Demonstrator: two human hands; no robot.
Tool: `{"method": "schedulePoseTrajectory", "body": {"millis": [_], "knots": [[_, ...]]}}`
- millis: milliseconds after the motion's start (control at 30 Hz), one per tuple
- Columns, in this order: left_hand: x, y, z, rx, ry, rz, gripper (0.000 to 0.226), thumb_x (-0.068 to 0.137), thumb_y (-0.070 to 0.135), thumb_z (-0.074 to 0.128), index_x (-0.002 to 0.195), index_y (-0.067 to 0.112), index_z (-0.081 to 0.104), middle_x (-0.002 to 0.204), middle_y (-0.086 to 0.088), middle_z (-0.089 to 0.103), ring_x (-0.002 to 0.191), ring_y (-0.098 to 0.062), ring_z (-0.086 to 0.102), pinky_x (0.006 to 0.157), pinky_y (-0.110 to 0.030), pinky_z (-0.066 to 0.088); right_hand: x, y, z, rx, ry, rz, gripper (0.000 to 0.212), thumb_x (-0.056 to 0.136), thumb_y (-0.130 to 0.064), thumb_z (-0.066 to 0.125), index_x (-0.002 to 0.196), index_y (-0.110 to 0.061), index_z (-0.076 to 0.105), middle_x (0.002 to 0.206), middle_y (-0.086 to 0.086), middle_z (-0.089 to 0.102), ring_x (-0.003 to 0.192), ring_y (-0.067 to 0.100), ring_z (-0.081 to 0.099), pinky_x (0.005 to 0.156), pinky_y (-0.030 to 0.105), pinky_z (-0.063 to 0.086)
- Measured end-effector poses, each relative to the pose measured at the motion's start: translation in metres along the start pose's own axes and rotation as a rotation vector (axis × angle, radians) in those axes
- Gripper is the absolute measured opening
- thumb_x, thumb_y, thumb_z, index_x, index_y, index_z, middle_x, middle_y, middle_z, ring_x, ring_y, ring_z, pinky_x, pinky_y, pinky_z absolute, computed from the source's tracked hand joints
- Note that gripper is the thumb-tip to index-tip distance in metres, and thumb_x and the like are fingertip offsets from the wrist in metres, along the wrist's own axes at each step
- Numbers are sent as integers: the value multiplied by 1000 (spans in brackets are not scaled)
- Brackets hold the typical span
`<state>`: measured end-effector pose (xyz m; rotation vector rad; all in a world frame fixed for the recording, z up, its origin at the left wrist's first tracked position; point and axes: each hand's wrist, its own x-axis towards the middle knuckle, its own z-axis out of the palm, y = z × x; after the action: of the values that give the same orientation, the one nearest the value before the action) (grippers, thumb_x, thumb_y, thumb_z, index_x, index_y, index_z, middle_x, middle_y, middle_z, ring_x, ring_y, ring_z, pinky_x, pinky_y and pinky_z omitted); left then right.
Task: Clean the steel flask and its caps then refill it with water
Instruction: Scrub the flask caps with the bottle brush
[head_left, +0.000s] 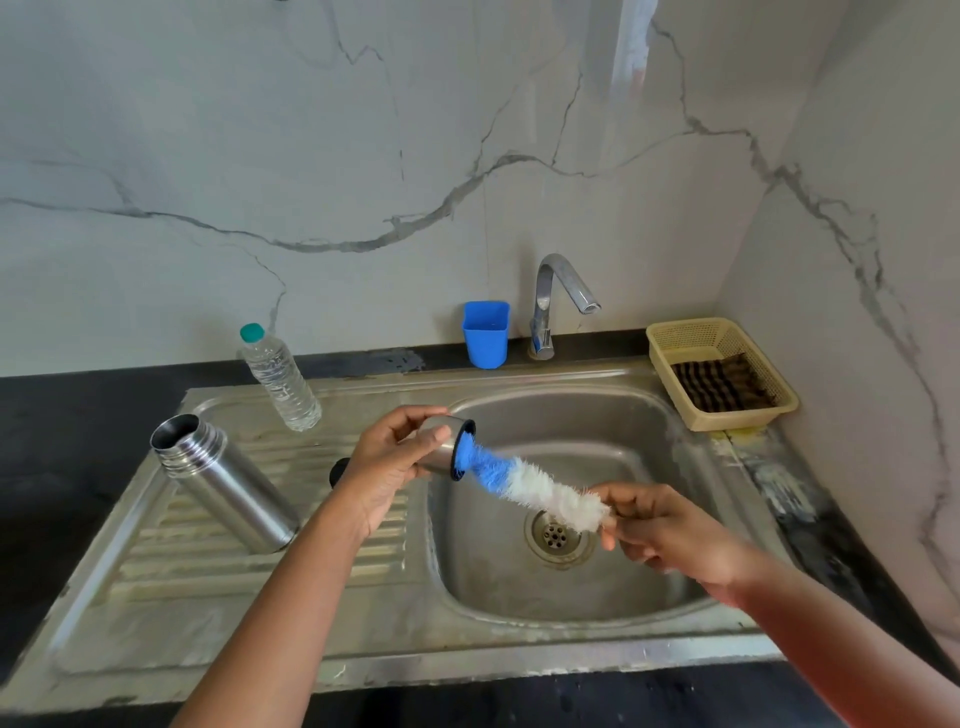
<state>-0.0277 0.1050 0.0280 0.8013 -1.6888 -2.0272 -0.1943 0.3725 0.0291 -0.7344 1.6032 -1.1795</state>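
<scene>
My left hand (396, 457) grips a steel cup-shaped cap (444, 451) with a black rim, held on its side over the sink basin's left edge. The blue tip of a blue-and-white bottle brush (530, 483) is inside the cap's mouth. My right hand (660, 530) holds the brush by its handle end, over the basin. The open steel flask (223, 480) stands on the draining board at the left, its threaded mouth uncovered. A small black cap (338, 471) lies on the draining board, mostly hidden behind my left wrist.
A steel sink (649, 415) with a drain (555, 535) and a chrome tap (558, 301) behind it. A clear water bottle (280, 382) with a teal lid stands left of a blue cup (485, 335). A yellow basket (727, 410) with a dark scrub pad sits at the right.
</scene>
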Motion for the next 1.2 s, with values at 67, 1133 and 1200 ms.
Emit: {"method": "schedulePoseTrajectory", "body": {"millis": [67,1133,1200], "knots": [[-1,2,-1,-3,-76,7,49,74,46,77,118,26,70,108,-2,73,97,-16,68,85,-32,56,1,3,2,129,-52,60,19,95,-7,58,112,-9,66,73,2,53,51,7,28,42,15,19],[-5,-15,-4,-43,57,-164,61,53,56,89,98,19,75,97,-19,64,89,-27,61,83,-42,53,-3,19,22,-1259,509,-658,66,71,9,66,117,-39,66,77,-13,62,61,13,61,45,27,44],[-7,-16,7,-53,123,-266,52,67,50,80,100,10,71,92,-14,71,81,-21,66,70,-32,56,-4,9,18,-1572,653,-857,52,76,6,62,115,-26,71,76,-4,62,56,20,53,44,30,38]]}}
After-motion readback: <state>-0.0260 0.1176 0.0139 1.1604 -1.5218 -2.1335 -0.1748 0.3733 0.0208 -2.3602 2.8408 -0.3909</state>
